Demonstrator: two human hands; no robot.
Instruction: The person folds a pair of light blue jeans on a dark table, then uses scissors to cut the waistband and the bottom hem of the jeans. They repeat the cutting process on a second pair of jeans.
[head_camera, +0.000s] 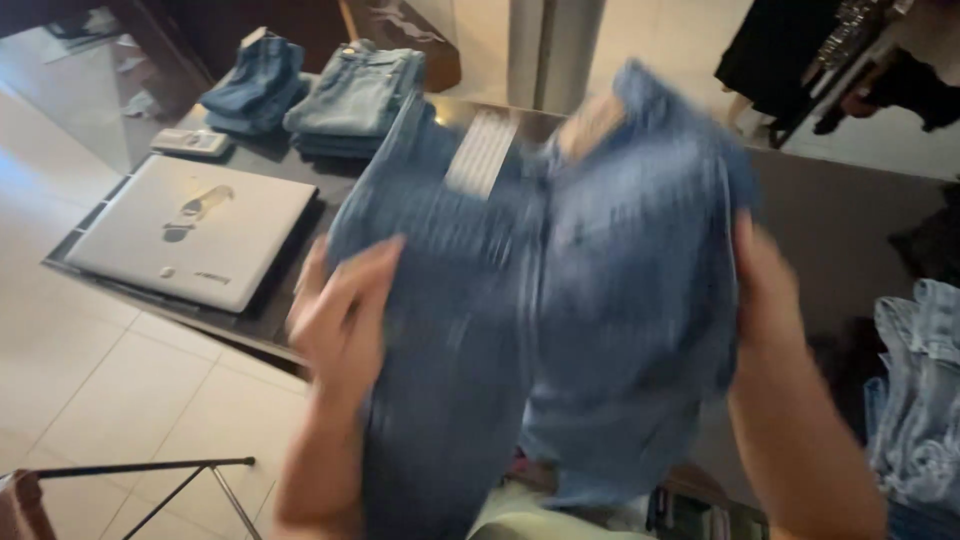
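Flanking held jeans (540, 300): laptop (190, 232), folded stacks (355, 95).

You're gripping blue denim jeans (540, 300) in your left hand (340, 320) and right hand (765, 290) — woven cloth, matt, blurred here. The dark tabletop (840, 220) is looking smooth and glossy. The closed laptop (190, 230) is showing a silvery, satin lid — metal or plastic, you can't tell. The floor tiles (90, 380) are gleaming pale and smooth.
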